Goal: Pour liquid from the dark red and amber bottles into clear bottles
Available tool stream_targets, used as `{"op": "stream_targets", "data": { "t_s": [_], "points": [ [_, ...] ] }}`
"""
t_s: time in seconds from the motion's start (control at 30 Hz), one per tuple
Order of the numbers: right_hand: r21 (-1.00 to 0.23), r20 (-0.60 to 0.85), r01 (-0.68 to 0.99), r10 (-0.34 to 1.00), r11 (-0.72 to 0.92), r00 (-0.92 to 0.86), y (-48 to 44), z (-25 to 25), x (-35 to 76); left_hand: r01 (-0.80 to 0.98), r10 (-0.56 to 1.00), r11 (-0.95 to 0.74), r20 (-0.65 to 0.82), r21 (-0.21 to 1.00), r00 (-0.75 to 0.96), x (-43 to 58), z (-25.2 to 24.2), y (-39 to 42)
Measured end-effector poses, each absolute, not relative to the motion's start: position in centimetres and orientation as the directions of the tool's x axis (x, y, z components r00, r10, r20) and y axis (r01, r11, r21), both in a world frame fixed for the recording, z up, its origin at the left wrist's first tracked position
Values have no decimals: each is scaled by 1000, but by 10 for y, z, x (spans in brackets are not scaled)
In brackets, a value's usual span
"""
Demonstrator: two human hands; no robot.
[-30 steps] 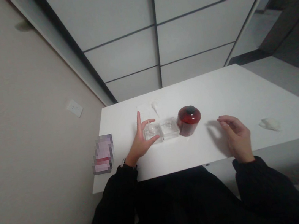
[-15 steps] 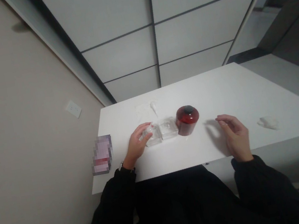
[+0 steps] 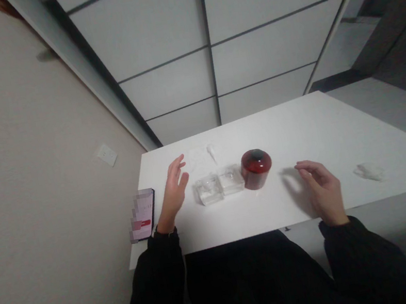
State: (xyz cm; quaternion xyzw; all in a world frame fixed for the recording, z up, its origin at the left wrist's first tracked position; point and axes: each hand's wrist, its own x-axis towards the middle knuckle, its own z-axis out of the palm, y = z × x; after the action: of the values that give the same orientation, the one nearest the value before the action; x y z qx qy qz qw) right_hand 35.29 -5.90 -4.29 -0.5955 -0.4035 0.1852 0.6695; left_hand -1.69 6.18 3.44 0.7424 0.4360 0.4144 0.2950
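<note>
Pale panels (image 3: 161, 28) with dark strips stand behind a white table (image 3: 293, 130), and a socket (image 3: 106, 155) sits on the wall (image 3: 37, 191) to the left. Mid-table, a clear box (image 3: 210, 190) and a second box (image 3: 231, 180) stand side by side, with a red bottle (image 3: 256, 170), dark-capped and upright, close against the second. Behind them lies a small white nozzle (image 3: 211, 153). The left hand (image 3: 174, 191) is open and empty, just beside the first box, between it and a phone (image 3: 144, 215). The right hand (image 3: 323, 188) is loosely curled, thumb near the fingertips; whether it pinches anything, I cannot tell. It is between the bottle and a crumpled tissue (image 3: 369, 172), touching neither.
</note>
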Motion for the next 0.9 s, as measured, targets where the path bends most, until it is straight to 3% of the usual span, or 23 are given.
{"op": "stream_targets", "data": {
  "t_s": [0.07, 0.13, 0.43, 0.53, 0.63, 0.7, 0.73, 0.9],
  "points": [
    [-946, 323, 234, 732, 226, 600, -59, -43, 353, 544, 925, -377, 279, 750, 257, -1, 52, 83],
    [-946, 323, 233, 732, 226, 600, -59, -43, 354, 767, 940, -332, 127, 550, 316, 25, 65, 110],
    [-955, 297, 200, 735, 220, 609, -60, -43, 353, 893, 925, -353, -38, 280, 378, 104, 65, 199],
    [-954, 301, 202, 734, 223, 608, -60, -41, 352, 880, 922, -371, 9, 297, 386, 96, 85, 194],
    [-951, 310, 209, 743, 230, 594, -60, -39, 351, 809, 901, -425, 111, 406, 418, 81, 114, 167],
    [-950, 311, 210, 747, 231, 588, -60, -38, 351, 615, 839, -538, 294, 576, 459, 72, 129, 139],
    [-950, 310, 207, 747, 232, 588, -60, -38, 351, 550, 808, -583, 356, 598, 470, 68, 133, 124],
    [-950, 313, 193, 743, 246, 592, -60, -38, 351, 530, 682, -731, 463, 430, 566, 62, 129, 71]
  ]
}}
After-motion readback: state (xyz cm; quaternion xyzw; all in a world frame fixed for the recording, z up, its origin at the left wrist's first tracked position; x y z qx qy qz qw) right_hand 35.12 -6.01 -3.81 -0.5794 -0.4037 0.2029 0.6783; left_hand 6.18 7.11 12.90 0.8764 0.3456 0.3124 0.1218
